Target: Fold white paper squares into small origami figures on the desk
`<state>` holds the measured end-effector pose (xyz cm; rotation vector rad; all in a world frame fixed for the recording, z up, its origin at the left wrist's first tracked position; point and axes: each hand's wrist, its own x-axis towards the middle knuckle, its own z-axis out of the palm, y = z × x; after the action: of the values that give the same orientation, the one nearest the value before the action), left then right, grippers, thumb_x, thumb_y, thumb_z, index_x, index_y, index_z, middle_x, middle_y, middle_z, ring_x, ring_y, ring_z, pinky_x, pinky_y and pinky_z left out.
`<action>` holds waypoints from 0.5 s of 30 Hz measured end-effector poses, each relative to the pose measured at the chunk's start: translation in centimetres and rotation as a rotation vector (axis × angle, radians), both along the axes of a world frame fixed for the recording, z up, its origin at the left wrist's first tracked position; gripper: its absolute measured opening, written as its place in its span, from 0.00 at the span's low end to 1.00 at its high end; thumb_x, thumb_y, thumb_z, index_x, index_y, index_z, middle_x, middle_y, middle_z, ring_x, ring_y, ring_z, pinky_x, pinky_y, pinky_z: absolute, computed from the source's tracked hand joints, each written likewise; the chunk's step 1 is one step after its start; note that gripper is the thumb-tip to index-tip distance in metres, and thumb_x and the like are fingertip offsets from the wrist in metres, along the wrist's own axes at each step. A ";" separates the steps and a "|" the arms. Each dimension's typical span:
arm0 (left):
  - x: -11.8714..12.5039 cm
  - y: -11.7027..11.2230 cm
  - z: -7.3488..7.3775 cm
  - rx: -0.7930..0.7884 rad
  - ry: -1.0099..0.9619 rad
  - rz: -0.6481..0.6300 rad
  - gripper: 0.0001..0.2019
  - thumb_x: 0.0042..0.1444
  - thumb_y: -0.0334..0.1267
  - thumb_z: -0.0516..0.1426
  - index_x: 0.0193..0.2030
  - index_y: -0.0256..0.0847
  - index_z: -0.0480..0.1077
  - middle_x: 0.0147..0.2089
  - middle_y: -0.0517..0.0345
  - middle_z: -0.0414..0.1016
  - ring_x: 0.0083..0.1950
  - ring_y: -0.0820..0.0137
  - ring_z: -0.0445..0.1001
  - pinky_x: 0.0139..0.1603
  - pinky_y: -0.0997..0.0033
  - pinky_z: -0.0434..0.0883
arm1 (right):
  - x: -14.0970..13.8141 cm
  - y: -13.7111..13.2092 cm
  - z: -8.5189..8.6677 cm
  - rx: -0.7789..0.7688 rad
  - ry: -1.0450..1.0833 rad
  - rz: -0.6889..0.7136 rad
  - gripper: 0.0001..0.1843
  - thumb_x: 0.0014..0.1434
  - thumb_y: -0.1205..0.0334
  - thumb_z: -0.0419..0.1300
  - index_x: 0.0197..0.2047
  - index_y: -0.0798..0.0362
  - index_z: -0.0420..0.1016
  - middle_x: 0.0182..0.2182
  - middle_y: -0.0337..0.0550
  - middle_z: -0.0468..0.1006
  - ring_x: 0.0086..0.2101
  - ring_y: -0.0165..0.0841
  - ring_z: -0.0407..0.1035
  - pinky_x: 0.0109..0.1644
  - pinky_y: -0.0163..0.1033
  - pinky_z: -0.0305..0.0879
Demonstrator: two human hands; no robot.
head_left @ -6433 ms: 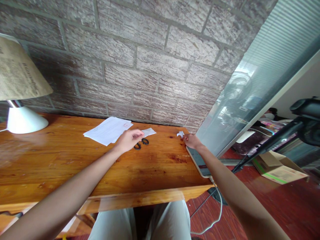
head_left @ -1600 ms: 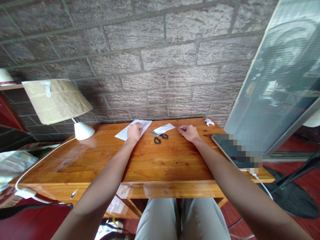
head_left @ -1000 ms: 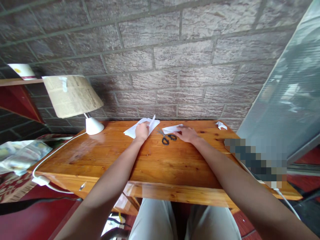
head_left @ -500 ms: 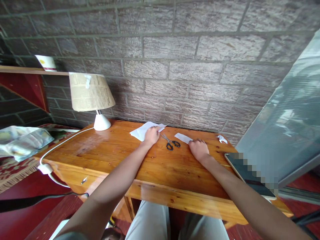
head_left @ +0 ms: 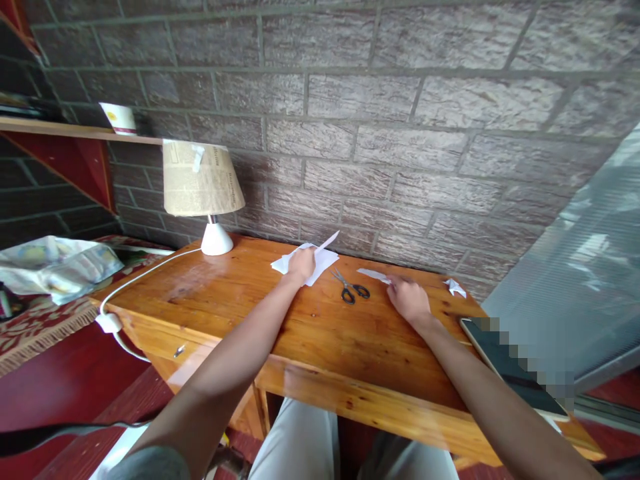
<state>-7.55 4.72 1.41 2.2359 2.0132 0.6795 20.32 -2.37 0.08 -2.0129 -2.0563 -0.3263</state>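
Note:
My left hand (head_left: 301,265) is closed on the top sheet of a stack of white paper (head_left: 318,264) at the back of the wooden desk (head_left: 310,333), and one corner of that sheet stands up. Black-handled scissors (head_left: 353,291) lie between my hands. My right hand (head_left: 409,300) rests on the desk with its fingers curled, touching the near end of a small paper strip (head_left: 373,274). A small folded piece of white paper (head_left: 455,287) lies to the right.
A table lamp (head_left: 204,193) with a paper shade stands at the back left, its white cable (head_left: 131,284) running over the desk edge. A tablet (head_left: 515,367) lies at the right edge. A brick wall is behind; a shelf with a cup (head_left: 119,119) is at left.
My left hand has lifted a corner of the top sheet. My right hand moved from the folded paper at the right edge to the strip beside the scissors. The view has swung left.

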 end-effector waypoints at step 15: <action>-10.9 -6.8 10.1 0.360 0.194 -0.059 0.21 0.65 0.35 0.47 0.62 0.43 0.67 0.56 0.50 0.76 0.56 0.62 0.74 0.59 0.65 0.66 | -26.9 0.0 0.4 -0.104 0.270 0.636 0.12 0.61 0.65 0.56 0.43 0.54 0.79 0.43 0.51 0.82 0.44 0.38 0.75 0.49 0.37 0.67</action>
<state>-18.47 -2.13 11.50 2.6433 2.0350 0.9161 -6.61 -2.37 0.48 -1.2508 -2.4118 0.1679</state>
